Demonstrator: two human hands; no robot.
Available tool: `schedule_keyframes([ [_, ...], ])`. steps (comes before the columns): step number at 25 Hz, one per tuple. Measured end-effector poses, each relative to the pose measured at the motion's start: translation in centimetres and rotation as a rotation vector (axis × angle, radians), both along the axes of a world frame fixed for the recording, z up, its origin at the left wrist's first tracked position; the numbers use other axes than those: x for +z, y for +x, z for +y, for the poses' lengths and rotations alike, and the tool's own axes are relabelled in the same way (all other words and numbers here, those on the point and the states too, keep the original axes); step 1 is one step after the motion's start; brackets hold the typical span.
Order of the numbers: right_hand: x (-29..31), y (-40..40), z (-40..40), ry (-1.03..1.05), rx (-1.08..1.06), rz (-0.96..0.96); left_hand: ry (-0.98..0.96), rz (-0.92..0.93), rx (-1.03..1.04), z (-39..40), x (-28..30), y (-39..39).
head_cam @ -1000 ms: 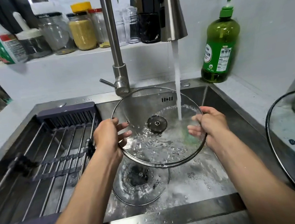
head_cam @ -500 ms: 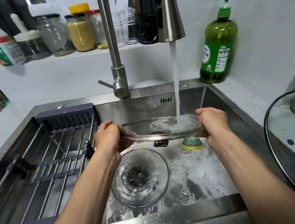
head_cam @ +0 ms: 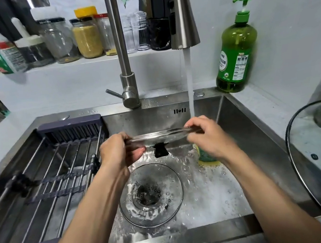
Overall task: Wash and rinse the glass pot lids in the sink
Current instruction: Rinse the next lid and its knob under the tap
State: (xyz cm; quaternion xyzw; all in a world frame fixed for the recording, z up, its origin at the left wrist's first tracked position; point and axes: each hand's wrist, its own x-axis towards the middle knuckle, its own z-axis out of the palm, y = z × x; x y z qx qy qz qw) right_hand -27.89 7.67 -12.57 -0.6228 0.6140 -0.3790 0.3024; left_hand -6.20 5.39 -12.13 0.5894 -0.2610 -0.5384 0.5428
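So the glass lid [head_cam: 163, 136] is held edge-on to the camera, basically flat, knob [head_cam: 160, 151] pointing down, its width running left to right over the sink [head_cam: 259, 150]. Left hand [head_cam: 119, 154] pinches the left rim, right hand [head_cam: 207, 136] pinches the right rim, so each grip is closed on the lid. The water stream [head_cam: 189, 82] lands near the right-hand end. Below, a second lid [head_cam: 151, 194] sits over the drain in suds, with a green sponge [head_cam: 205, 157] beside it. A third lid [head_cam: 319, 155] rests on the tabletop at right.
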Motion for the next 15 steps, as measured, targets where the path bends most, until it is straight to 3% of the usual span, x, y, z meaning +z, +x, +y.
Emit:
schedule_keyframes([
  [2, -0.2, -0.3, 0.0, -0.120, 0.007, 0.382, -0.083, -0.054, 0.003, 0.0, 0.0, 0.1],
  [4, -0.2, -0.1, 0.0, -0.196, 0.045, 0.405, -0.157, -0.108, -0.008, -0.3, -0.1, 0.3],
  [7, -0.4, 0.1, 0.0, -0.210, 0.130, 0.050, -0.233, -0.057, -0.040, -0.5, -0.5, 0.6],
  [10, -0.7, 0.1, -0.3, -0.245, -0.020, -0.172, -0.286, 0.035, -0.099, -0.6, -0.3, 0.2],
  [15, -0.9, 0.0, -0.5, -0.141, -0.249, -0.668, -0.257, -0.350, -0.092, -0.4, -0.9, -0.6],
])
